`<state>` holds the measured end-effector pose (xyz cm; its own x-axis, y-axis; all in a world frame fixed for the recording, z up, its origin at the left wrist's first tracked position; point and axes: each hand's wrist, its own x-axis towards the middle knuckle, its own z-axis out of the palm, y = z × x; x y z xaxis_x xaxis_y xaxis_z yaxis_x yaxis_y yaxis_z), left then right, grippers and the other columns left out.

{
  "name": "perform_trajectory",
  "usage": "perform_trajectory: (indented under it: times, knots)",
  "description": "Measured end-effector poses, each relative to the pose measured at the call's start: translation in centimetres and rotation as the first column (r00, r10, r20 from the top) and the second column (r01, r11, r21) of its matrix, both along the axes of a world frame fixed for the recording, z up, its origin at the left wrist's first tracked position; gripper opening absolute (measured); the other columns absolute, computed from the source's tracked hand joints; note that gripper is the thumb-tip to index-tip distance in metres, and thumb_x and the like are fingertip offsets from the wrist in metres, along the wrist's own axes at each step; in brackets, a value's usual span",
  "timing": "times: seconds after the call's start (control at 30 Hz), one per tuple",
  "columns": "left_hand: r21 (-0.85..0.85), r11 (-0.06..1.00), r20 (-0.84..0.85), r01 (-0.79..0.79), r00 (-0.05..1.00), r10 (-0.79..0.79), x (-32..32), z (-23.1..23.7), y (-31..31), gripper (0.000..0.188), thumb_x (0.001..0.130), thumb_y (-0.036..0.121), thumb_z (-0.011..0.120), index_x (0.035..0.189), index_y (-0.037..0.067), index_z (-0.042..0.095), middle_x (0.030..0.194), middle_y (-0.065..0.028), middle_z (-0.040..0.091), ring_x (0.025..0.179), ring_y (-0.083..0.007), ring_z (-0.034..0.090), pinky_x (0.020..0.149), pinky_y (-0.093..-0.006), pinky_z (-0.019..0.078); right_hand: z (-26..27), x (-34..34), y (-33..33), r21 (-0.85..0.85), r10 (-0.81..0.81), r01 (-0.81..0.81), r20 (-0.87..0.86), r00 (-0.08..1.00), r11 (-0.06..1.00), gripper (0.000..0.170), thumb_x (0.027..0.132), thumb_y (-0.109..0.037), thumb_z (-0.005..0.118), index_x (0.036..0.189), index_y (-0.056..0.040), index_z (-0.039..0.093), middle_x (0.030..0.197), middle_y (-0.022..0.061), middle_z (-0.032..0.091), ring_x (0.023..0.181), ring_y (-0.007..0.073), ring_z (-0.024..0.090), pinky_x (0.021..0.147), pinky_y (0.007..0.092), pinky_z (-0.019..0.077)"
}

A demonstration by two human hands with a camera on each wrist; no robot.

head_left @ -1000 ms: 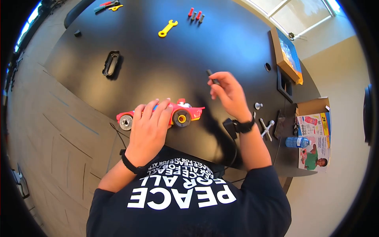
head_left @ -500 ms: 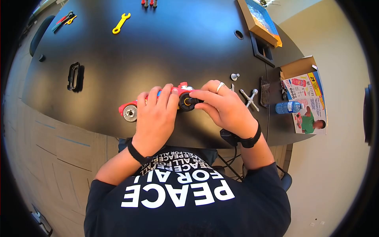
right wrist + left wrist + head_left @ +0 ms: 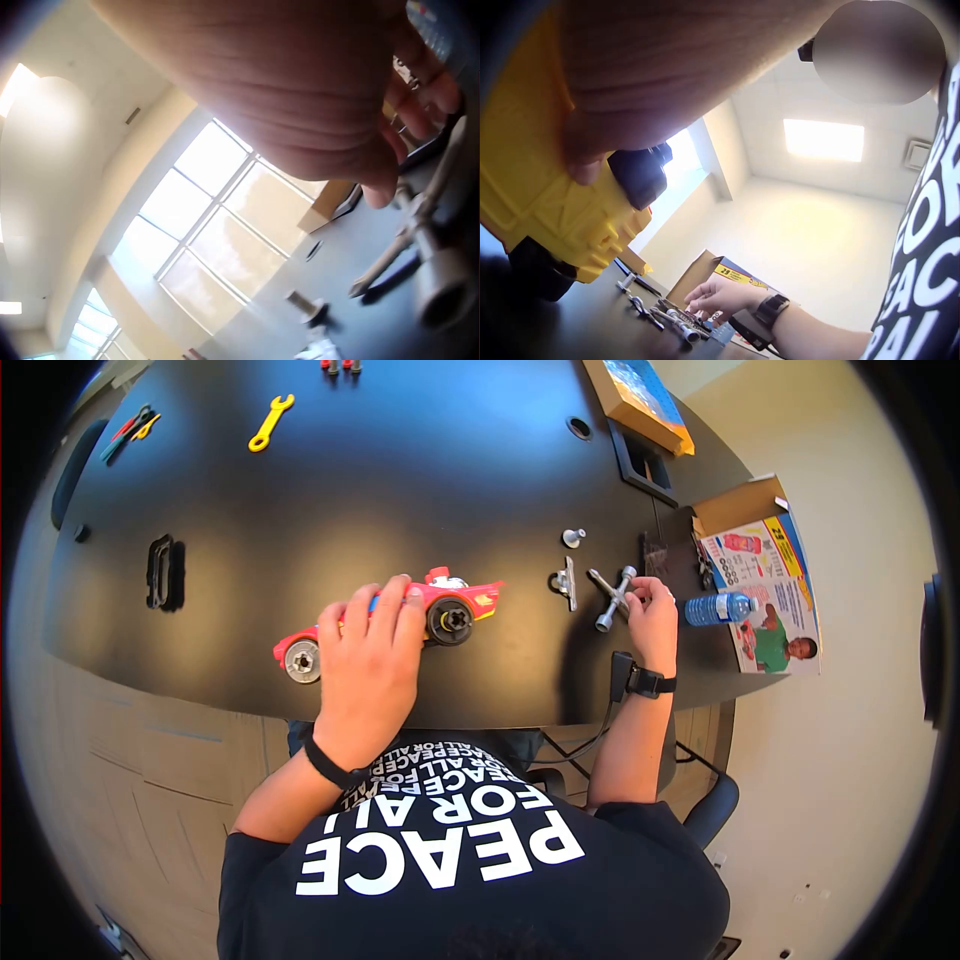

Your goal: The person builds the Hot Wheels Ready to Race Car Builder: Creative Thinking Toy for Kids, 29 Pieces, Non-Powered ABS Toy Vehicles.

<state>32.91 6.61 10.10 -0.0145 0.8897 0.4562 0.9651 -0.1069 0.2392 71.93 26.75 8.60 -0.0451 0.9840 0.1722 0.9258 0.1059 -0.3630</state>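
My left hand (image 3: 370, 650) grips a red toy car (image 3: 478, 598) from above, fingers over its body. The thumb presses the car's yellow underside (image 3: 525, 169) in the left wrist view. A black wheel (image 3: 437, 632) with a dark bolt head at its centre faces me on the right; a grey wheel (image 3: 301, 661) is on the left. My right hand (image 3: 653, 622) is at the grey cross-shaped lug wrench (image 3: 613, 598), fingertips beside one arm. In the right wrist view its thumb and fingers are loosely bent above the wrench (image 3: 420, 225), not closed round it.
A small grey peg-like piece (image 3: 573, 538) and a silver part (image 3: 566, 583) lie left of the wrench. On the right are a water bottle (image 3: 718, 609) and toy box (image 3: 775, 575). A yellow wrench (image 3: 270, 423) and black frame (image 3: 160, 572) lie farther off.
My right hand brought a dark bolt to the black wheel's centre, let go of it there, and moved right to the lug wrench. The left hand stays on the car.
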Motion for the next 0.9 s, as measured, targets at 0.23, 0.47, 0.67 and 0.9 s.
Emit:
perform_trajectory:
  times: [0.23, 0.47, 0.67, 0.9]
  knots:
    - [-0.005, 1.0, 0.02, 0.007, 1.0, -0.006, -0.2, 0.2, 0.4, 0.058, 0.087, 0.009, 0.088, 0.14, 0.003, 0.066, 0.15, -0.011, 0.07, 0.134, -0.0326, 0.066, 0.111, -0.0516, 0.047, -4.6, 4.8, 0.7, 0.05, 0.113, -0.113, -0.01, 0.994, 0.992, 0.034, 0.087, -0.001, 0.09, 0.12, -0.0024, 0.083, 0.113, 0.0114, 0.075, 0.085, 0.0246, 0.067, 0.083, 0.038, 0.0584]
    - [0.007, 1.0, -0.004, -0.019, 1.0, 0.019, -0.2, 0.0, 0.3, 0.057, 0.086, 0.01, 0.088, 0.139, 0.003, 0.067, 0.148, -0.0108, 0.07, 0.132, -0.0319, 0.066, 0.109, -0.0504, 0.0476, 1.1, -0.7, 0.8, -0.065, 0.183, -0.268, -0.579, 0.795, 0.961, 0.01, 0.108, 0.0, 0.073, 0.114, -0.0006, 0.08, 0.095, 0.0026, 0.077, 0.078, 0.007, 0.065, 0.071, 0.0233, 0.0521]
    - [0.017, 1.0, -0.017, -0.008, 1.0, 0.008, -0.2, 0.0, 0.4, 0.053, 0.089, 0.011, 0.085, 0.138, 0.003, 0.067, 0.148, -0.0106, 0.07, 0.131, -0.0315, 0.066, 0.109, -0.0498, 0.0472, 13.2, -12.3, -4.1, 0.299, 0.758, -0.698, -0.213, 0.616, 0.651, 0.022, 0.1, 0.007, 0.074, 0.12, 0.0001, 0.081, 0.104, 0.0086, 0.076, 0.079, 0.0178, 0.068, 0.073, 0.0302, 0.0564]
    - [0.054, 0.999, -0.019, 0.005, 1.0, -0.004, -0.3, -0.3, 0.5, 0.039, 0.096, 0.007, 0.069, 0.134, 0.001, 0.069, 0.143, -0.0123, 0.07, 0.127, -0.0323, 0.065, 0.105, -0.051, 0.0492, 17.9, -18.0, -5.7, 0.111, 0.93, -0.958, 0.235, 0.283, 0.264, 0.035, 0.083, 0.007, 0.076, 0.117, 0.0003, 0.08, 0.104, 0.0097, 0.068, 0.099, 0.0293, 0.068, 0.081, 0.0396, 0.0611]
